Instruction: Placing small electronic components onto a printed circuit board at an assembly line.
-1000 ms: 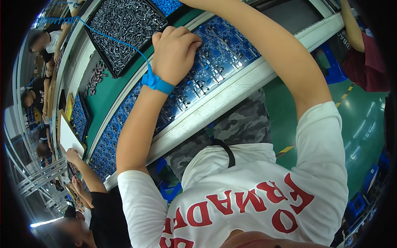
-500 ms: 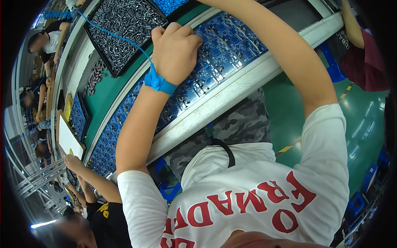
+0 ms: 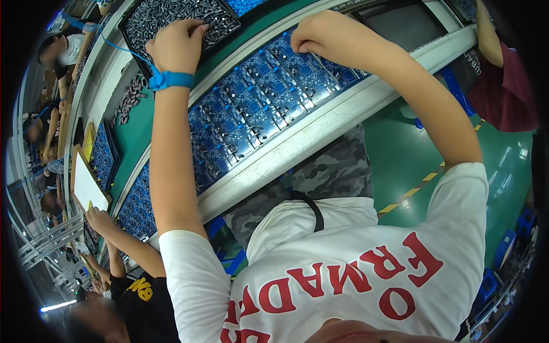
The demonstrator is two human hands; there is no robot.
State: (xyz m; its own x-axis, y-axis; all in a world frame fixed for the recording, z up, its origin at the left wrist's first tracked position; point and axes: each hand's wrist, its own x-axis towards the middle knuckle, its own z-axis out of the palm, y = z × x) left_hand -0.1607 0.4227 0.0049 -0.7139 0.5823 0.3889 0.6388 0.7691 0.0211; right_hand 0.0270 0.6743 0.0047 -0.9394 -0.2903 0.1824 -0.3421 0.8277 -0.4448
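My left hand point(image 3: 176, 48), with a blue wrist strap point(image 3: 171, 80) and its cord, is over a black tray point(image 3: 233, 26) of small dark cylindrical components point(image 3: 150, 20). Its fingers curl down among them, thumb close to a finger; whatever they grip is hidden. Over the far right part of a panel of blue circuit boards point(image 3: 251, 94) is my right hand point(image 3: 323, 39). Thumb and fingers are pinched together close to the board surface, and anything between them is too small to make out. Rows of small black and blue parts stand on the boards.
A pale rail point(image 3: 286, 134) runs along the near side of the boards. Loose dark components point(image 3: 132, 97) lie left of the tray, and blue parts point(image 3: 243, 6) sit behind it. At the left, a co-worker's hand point(image 3: 98, 220) touches a white panel point(image 3: 86, 183). Another person point(image 3: 500, 86) stands at the right.
My left hand has moved left and away from me, off the boards to the component tray. My right hand has come from beyond the top edge to the boards.
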